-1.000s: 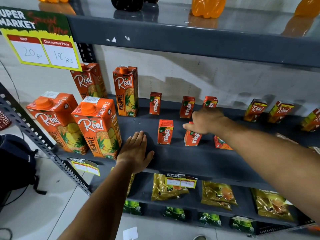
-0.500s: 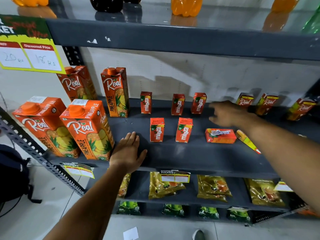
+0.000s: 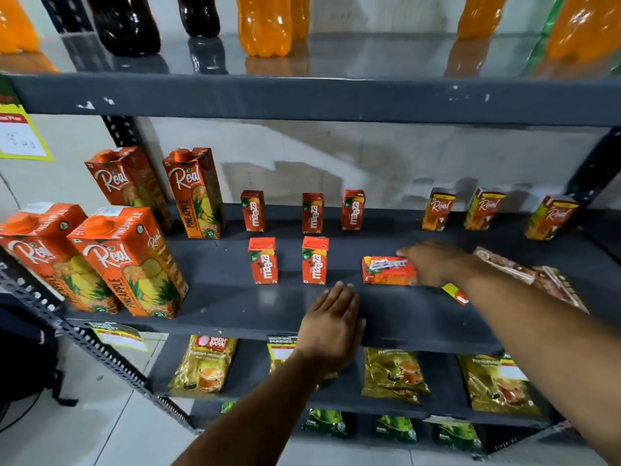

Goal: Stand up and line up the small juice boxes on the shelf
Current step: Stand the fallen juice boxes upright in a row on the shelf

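On the dark grey shelf (image 3: pixel 235 297), three small red Maaza boxes stand in a back row (image 3: pixel 252 210) (image 3: pixel 312 212) (image 3: pixel 353 209). Two more stand in front of them (image 3: pixel 263 260) (image 3: pixel 314 260). A further Maaza box (image 3: pixel 383 271) lies flat to their right, and my right hand (image 3: pixel 433 264) closes around its right end. My left hand (image 3: pixel 332 324) rests flat and open on the shelf's front edge. Three small Real boxes (image 3: pixel 438 209) (image 3: pixel 484 209) (image 3: pixel 551 216) stand at the back right. A small yellow and red box (image 3: pixel 455 292) lies partly hidden under my right forearm.
Large Real pineapple cartons (image 3: pixel 121 260) (image 3: pixel 195 193) fill the shelf's left end. Flat packs (image 3: pixel 557 287) lie at the right end. Bottles (image 3: pixel 265 25) stand on the shelf above, tea packets (image 3: pixel 393 375) on the one below. A slotted metal upright (image 3: pixel 100 351) slants at the left.
My right hand came down from the back row onto the lying Maaza box. My left hand slid right along the shelf's front edge. The view shifted right and closer.
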### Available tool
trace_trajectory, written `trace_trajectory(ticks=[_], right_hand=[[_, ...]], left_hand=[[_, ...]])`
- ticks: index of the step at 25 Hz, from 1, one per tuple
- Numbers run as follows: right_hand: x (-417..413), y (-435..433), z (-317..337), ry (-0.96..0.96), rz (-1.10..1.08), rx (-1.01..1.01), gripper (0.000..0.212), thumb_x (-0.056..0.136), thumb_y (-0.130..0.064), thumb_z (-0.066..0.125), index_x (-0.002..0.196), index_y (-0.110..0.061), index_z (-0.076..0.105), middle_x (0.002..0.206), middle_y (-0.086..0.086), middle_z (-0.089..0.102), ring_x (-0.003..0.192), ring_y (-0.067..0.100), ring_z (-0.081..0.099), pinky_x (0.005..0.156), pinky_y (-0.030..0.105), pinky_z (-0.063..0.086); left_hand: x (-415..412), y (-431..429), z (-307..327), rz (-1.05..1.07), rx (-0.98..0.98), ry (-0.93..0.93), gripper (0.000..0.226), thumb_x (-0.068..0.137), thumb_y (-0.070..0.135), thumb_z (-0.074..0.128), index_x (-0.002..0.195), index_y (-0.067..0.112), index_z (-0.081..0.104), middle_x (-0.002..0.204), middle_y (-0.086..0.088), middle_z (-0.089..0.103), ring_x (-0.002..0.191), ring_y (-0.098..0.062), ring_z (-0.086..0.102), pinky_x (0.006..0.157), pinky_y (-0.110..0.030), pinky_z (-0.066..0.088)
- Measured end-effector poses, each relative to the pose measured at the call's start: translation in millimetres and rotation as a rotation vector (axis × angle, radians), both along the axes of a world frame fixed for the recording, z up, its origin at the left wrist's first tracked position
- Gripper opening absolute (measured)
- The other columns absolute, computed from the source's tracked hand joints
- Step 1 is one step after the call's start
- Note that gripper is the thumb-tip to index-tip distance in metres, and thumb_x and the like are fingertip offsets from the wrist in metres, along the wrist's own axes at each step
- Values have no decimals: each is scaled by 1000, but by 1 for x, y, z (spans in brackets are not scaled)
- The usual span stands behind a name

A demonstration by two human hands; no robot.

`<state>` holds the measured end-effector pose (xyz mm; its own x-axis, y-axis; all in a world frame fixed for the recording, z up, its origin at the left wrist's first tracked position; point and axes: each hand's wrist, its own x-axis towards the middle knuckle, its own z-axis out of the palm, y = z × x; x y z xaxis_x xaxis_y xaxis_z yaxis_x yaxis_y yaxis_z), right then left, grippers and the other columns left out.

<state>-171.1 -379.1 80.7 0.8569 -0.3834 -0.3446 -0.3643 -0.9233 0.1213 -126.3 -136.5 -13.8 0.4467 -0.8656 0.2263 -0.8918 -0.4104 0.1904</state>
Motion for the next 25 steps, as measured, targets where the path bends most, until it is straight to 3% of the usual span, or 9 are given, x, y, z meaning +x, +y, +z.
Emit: trace_trajectory(ticks=[3,8,12,17,20,25], right_hand=[[6,-1,-9,-47,50,35,78,78,-41,70,145,-21,35,145,11,47,129,30,46,108,40,37],[17,0,-15,-102,67,97,61,76,-34,73,131,-18,50,128,11,58,113,29,56,96,43,46],[15,9,-26,-446,-157,226,58,68,-29,80,119,-18,57,118,10,64,104,30,60,85,38,50],[17,48,-55,-929,-549,480,60,64,-32,87,108,-11,51,113,12,59,102,28,60,73,33,45],[19,58,-65,-991,-747,494,66,63,-36,87,109,-11,46,116,15,59,103,31,61,74,39,53],[16,63,-71,-934,-704,345,70,61,-46,85,107,-9,46,110,15,63,97,32,64,72,39,53]], left_hand=[[-3,-30,1,86,172,82,64,99,45,20,150,5,18,161,-13,13,149,-25,6,118,-35,3],[0,-36,6,145,343,68,72,99,51,17,151,5,1,162,-12,-5,148,-23,-7,117,-34,-5],[7,-29,10,90,365,62,77,97,58,19,151,7,1,162,-10,-5,148,-21,-7,120,-34,-3],[2,-27,2,144,295,40,94,81,67,-1,151,4,2,162,-13,-4,148,-22,-7,118,-33,-5],[5,-29,0,141,292,27,93,81,66,-2,150,4,2,162,-13,-3,148,-23,-6,119,-34,-5],[5,-28,-1,132,275,16,93,82,65,-1,151,3,4,162,-13,-1,149,-23,-5,120,-35,-3]])
